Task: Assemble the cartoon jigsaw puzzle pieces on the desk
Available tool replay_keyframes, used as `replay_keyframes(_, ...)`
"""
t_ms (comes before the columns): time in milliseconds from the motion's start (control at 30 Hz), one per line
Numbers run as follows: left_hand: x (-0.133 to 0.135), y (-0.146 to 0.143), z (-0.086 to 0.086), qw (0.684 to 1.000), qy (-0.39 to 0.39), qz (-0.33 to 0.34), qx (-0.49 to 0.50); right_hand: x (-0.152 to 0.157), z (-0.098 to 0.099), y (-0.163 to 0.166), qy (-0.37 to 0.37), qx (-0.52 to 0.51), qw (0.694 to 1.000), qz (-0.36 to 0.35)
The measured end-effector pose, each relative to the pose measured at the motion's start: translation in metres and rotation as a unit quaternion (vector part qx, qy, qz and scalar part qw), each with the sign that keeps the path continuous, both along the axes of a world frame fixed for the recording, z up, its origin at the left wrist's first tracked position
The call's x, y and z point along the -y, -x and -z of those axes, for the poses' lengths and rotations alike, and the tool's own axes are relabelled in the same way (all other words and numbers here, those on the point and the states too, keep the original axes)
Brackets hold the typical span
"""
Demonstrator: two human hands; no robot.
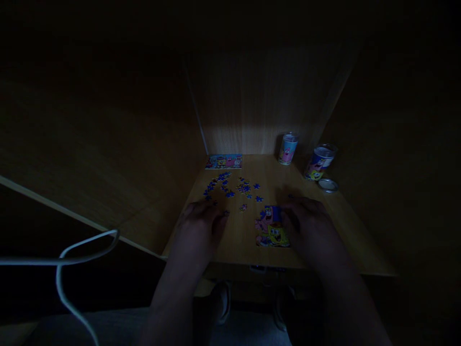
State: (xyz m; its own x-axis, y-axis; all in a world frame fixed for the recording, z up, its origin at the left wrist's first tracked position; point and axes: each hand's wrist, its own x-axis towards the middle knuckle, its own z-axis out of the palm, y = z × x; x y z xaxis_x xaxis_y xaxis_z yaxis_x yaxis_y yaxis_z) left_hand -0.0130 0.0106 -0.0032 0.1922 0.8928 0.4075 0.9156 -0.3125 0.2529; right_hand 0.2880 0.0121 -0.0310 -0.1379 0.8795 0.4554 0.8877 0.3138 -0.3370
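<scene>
In the dim head view, my left hand [200,223] hovers low at the table's left side, fingers curved and thumb apart. A small puzzle piece [226,213] lies by its thumb tip; whether they touch is hard to make out. My right hand [309,221] rests at the right edge of a partly joined cartoon puzzle [274,233], fingers bent and slightly apart, fingertips at its upper right corner. One dark piece [291,195] shows just beyond those fingers. Between the hands sits a single pinkish piece [243,207]. Loose blue pieces [224,182] and a mixed cluster [244,188] are spread farther back.
A cartoon picture card [224,162] lies at the back left. Two printed cans, a light blue one [288,150] and a darker one [320,163], stand at the right, beside a round lid [328,185]. Wooden panels enclose the table; a white cable [86,259] hangs at left.
</scene>
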Motion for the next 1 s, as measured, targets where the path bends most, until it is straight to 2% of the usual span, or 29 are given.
replay_keyframes(67, 0.000, -0.005, 0.000, 0.999, -0.027, -0.036, -0.021, 0.000, -0.001, 0.000, -0.002, -0.002, 1.000, -0.001)
replay_keyframes(133, -0.001, -0.010, 0.001, 0.998, -0.041, -0.043, -0.026, 0.000, 0.000, 0.000, -0.001, -0.003, 1.000, -0.003)
replay_keyframes(300, -0.005, -0.024, 0.006, 0.997, -0.024, 0.067, 0.018, -0.001, 0.002, -0.001, 0.000, -0.003, 1.000, -0.003)
replay_keyframes(600, -0.020, -0.045, 0.002, 0.997, 0.021, 0.063, 0.036, 0.001, 0.000, -0.001, 0.002, 0.008, 1.000, 0.000)
replay_keyframes(833, -0.026, -0.035, 0.010, 0.978, 0.045, 0.152, 0.137, -0.001, -0.001, -0.002, 0.007, 0.003, 1.000, -0.011)
replay_keyframes(1000, -0.020, -0.034, 0.001, 0.963, 0.092, 0.198, 0.160, 0.000, -0.002, -0.001, 0.005, 0.004, 1.000, -0.003)
